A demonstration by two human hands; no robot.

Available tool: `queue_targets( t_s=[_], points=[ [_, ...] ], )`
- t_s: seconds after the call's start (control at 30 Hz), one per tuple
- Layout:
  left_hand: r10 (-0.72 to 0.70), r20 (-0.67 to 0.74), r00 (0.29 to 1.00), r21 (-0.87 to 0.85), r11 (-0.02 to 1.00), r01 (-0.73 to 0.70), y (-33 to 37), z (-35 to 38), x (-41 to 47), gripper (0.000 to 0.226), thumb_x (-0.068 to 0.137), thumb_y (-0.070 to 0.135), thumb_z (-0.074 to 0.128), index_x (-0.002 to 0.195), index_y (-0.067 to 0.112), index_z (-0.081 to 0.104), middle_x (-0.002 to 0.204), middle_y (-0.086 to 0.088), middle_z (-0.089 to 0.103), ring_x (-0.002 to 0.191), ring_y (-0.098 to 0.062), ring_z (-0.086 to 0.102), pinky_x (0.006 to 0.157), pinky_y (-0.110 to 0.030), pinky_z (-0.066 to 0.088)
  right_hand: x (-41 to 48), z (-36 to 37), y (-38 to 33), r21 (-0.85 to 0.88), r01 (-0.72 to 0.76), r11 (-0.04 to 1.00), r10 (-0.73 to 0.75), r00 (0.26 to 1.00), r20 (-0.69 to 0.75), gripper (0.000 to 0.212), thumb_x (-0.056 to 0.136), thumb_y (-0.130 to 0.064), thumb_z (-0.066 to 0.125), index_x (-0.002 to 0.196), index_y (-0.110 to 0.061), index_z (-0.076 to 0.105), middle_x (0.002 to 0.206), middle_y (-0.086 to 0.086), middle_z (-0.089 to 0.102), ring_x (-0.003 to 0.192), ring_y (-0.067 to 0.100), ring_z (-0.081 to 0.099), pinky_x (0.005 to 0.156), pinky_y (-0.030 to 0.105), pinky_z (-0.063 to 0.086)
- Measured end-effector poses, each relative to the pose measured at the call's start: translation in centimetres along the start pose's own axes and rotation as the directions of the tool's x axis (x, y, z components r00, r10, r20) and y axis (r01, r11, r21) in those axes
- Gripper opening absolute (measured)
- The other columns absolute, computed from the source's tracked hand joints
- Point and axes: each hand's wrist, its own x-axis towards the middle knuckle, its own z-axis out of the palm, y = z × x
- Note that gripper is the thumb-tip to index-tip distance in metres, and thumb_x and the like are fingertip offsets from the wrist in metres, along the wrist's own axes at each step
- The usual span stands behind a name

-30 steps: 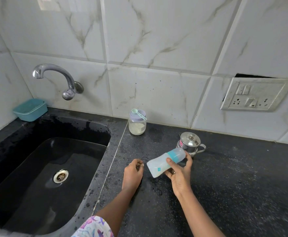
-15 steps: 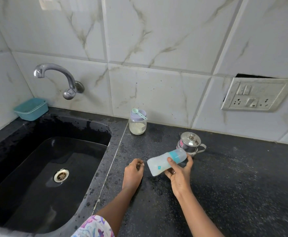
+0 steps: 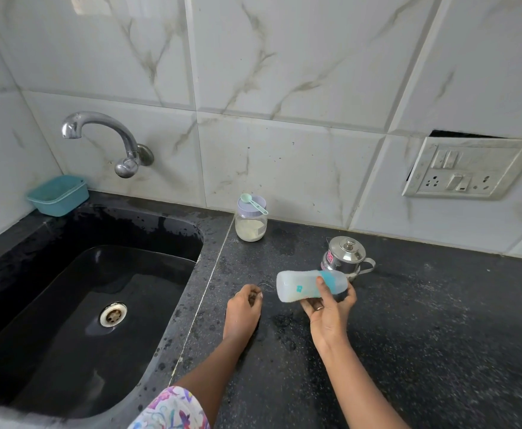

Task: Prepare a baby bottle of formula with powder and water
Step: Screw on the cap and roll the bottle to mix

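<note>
My right hand grips a translucent baby bottle by its teal neck end and holds it almost level just above the black counter, base pointing left. My left hand rests on the counter left of the bottle with its fingers curled under; a faint clear ring shows at its fingertips, and I cannot see whether it holds it. At the back wall stands a glass jar of pale powder with a lilac lid, and a teal scoop lies on top. A small lidded steel pot stands right behind the bottle.
A deep black sink fills the left side, with a chrome tap above it and a teal tub on its back corner. A switch-and-socket plate is on the wall at right. Water drops lie near my hands.
My right hand has tipped the bottle flatter and shifted it slightly right. My left hand has barely moved.
</note>
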Motion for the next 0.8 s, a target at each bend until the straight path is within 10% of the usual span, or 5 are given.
queue_targets(
  t_s=[0.8],
  points=[
    [-0.011, 0.01, 1.0, 0.002, 1.0, 0.011, 0.22, -0.09, -0.02, 0.015, 0.093, 0.021, 0.054, 0.103, 0.014, 0.062, 0.088, 0.004, 0.064, 0.083, -0.01, 0.059, 0.073, -0.02, 0.044, 0.1, 0.13, 0.01, -0.059, -0.023, 0.998, 0.026, 0.999, 0.048, 0.069, 0.081, 0.005, 0.064, 0.129, -0.034, 0.035, 0.119, 0.007, 0.055, 0.107, 0.027, 0.058, 0.082, 0.054, 0.052]
  ],
)
